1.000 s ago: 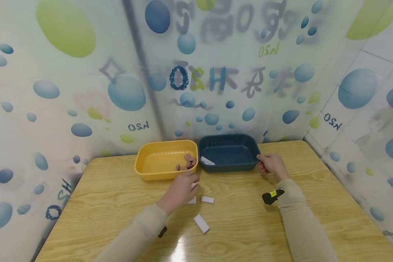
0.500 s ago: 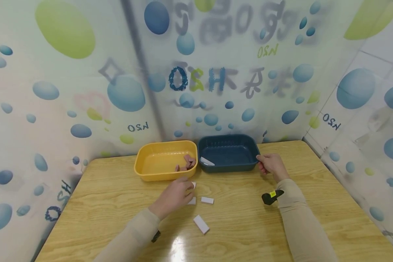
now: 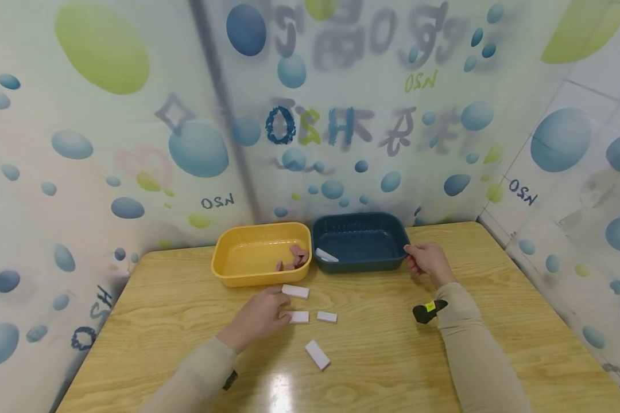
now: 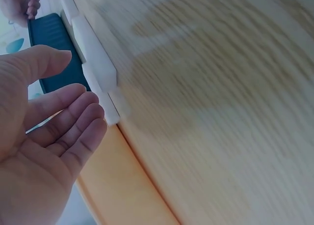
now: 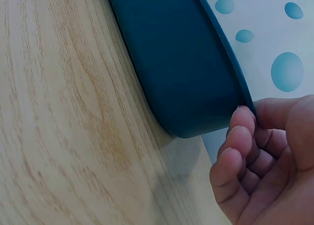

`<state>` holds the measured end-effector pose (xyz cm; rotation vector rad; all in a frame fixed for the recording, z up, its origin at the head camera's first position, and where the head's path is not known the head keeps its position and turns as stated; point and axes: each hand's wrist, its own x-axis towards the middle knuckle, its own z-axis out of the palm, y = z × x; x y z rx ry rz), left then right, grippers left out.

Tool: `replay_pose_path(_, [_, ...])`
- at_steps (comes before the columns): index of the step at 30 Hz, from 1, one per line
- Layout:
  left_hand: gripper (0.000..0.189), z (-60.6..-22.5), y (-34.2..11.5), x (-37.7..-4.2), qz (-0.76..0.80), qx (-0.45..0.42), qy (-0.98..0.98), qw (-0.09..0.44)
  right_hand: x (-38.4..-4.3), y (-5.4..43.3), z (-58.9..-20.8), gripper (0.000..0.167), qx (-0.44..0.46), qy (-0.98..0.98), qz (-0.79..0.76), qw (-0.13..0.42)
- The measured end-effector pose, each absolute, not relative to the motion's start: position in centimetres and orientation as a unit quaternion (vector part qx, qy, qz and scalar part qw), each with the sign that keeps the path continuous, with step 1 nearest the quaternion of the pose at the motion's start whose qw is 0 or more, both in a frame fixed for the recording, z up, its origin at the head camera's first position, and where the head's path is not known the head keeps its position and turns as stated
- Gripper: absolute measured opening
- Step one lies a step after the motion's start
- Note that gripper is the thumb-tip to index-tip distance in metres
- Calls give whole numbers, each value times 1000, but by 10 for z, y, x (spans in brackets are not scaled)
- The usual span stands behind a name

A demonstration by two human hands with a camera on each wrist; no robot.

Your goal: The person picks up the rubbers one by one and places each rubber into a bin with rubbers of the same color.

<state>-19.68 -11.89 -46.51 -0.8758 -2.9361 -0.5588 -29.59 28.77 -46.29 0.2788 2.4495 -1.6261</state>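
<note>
Four white blocks (image 3: 317,354) lay on the wooden table (image 3: 382,355), low in the centre of the head frame. At the left ends of two, the left hand (image 3: 258,317) was unclasped, fingers loosely bent, thumb apart. Right of centre, the right hand (image 3: 429,263) pinched the blue bin (image 3: 361,265) by its rim; the yellow bin (image 3: 260,280) beside it held brownish pieces (image 3: 299,258).

Head view looks forward and down from above, wide on table (image 3: 392,355) and back wall (image 3: 341,86); left wrist view, rolled, is tight on left hand (image 3: 258,318), facing along the table toward blue bin (image 3: 364,265); right wrist view's tight on right hand (image 3: 430,262), bin shared by all three.
</note>
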Motion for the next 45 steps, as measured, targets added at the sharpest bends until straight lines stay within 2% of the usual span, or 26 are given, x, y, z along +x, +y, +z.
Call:
replay_pose_path(16, [20, -470, -134, -193, -167, -300, -939, 21, -295, 286, -462, 33, 99, 824, -550, 93])
replay_pose_path(31, [16, -472, -130, -195, -166, -273, -948, -12, -295, 286, -462, 34, 101, 819, -557, 90])
replay_pose_path(45, [14, -472, -129, -196, -162, -292, -943, 0, -295, 285, -461, 33, 106, 817, -560, 89])
